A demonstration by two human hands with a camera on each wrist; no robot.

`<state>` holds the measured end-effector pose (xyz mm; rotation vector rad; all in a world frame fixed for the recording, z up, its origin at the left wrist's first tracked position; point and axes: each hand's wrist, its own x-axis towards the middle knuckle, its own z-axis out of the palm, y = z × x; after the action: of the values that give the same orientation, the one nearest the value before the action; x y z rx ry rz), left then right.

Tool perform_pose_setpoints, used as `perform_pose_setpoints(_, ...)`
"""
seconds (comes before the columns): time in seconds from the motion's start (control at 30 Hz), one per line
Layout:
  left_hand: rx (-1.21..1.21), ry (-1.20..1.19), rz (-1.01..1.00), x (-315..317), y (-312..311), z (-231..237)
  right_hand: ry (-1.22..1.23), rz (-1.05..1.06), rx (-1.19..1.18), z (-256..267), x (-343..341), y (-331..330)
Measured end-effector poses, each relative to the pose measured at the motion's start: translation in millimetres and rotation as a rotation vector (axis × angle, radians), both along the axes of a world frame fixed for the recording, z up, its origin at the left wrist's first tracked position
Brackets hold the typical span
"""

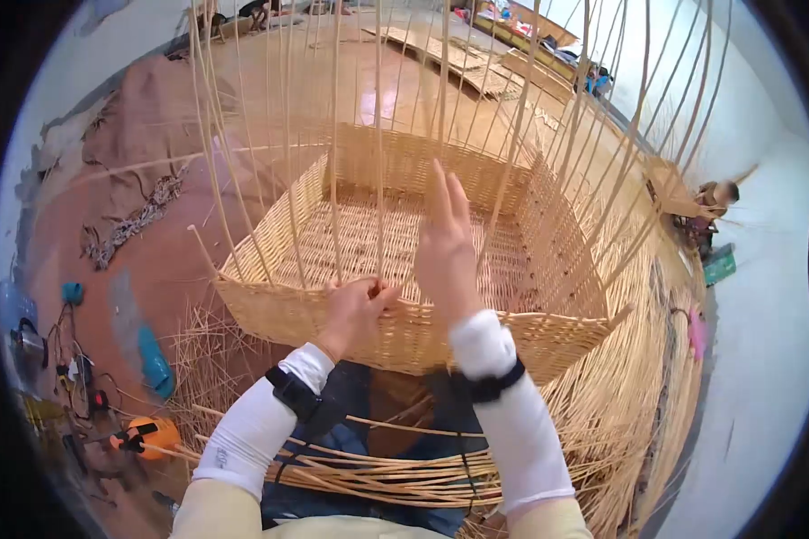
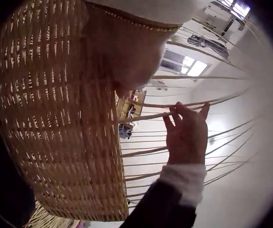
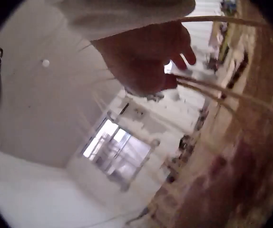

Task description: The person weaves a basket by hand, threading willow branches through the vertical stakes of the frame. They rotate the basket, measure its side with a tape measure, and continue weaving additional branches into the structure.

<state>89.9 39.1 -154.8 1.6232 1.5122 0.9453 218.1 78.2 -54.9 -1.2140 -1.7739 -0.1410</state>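
A woven wicker basket with tall upright stakes stands before the person. At its near rim the left hand pinches the weave, fingers curled; the left wrist view shows this hand close against the rim, its fingertips mostly hidden. Just to the right, the right hand is raised above the rim among the stakes, blurred, fingers extended upward. In the left wrist view the spread fingers of the right hand touch thin stakes. The right wrist view has stakes passing by the right hand.
Long loose rods lie across the person's lap, with a large heap of them at the right. An orange tool and a blue-green bottle are on the floor at left. Another person sits at the far right.
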Motion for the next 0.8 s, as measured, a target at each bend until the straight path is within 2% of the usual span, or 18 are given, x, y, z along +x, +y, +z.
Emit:
perform_pose_setpoints(0.03,0.008,0.007,0.000,-3,2,-1,0.007,0.000,0.008,14,0,-3)
perform_pose_setpoints(0.1,-0.091,-0.207,-0.116,-12,6,-12,0.409,0.106,-0.480,36,11,-12)
perform_pose_setpoints(0.13,-0.107,-0.213,-0.107,-14,7,-19,0.574,0.092,-0.367,21,25,-35)
perform_pose_setpoints(0.17,-0.128,-0.204,-0.123,-15,9,-26,0.271,-0.045,-0.010,-6,48,-58)
perform_pose_setpoints(0.23,-0.118,-0.118,-0.124,-11,14,-26,0.886,0.132,0.036,-94,86,-91)
perform_pose_setpoints(0.27,-0.128,-0.123,-0.128,-11,12,-19,0.882,0.124,0.028,-95,90,-99)
perform_pose_setpoints(0.33,-0.124,-0.082,-0.116,-12,3,2,1.057,-0.003,-0.178,-90,93,-119)
perform_pose_setpoints(0.37,0.096,0.437,-0.040,-12,-2,13,1.136,-0.006,-0.212,-80,92,-119)
perform_pose_setpoints(0.4,0.110,0.443,-0.046,-11,-11,29,1.142,-0.005,-0.197,-81,97,-122)
perform_pose_setpoints(0.47,0.286,0.336,0.130,-13,-30,67,1.103,0.103,-0.320,-90,104,-125)
perform_pose_setpoints(0.5,0.251,0.094,0.097,6,-40,83,1.178,0.170,-0.326,-92,104,-126)
perform_pose_setpoints(0.53,0.247,0.096,0.092,30,-41,72,1.181,0.165,-0.327,-84,102,-133)
perform_pose_setpoints(0.6,0.025,-0.290,-0.247,69,-26,42,1.350,0.089,-0.273,-51,98,-142)
perform_pose_setpoints(0.63,0.032,-0.294,-0.260,75,-22,34,1.346,0.067,-0.148,-47,109,-150)
perform_pose_setpoints(0.67,0.079,-0.200,-0.261,80,-22,31,1.340,0.055,-0.140,-50,125,-150)
perform_pose_setpoints(0.73,0.113,-0.101,-0.280,88,-21,30,0.761,-0.136,-0.241,-54,149,-146)
perform_pose_setpoints(0.77,0.113,-0.029,-0.228,90,-23,32,0.313,-0.220,-0.211,-46,158,-136)
perform_pose_setpoints(0.8,0.128,0.046,-0.171,92,-21,35,0.131,-0.211,-0.097,-26,148,-116)
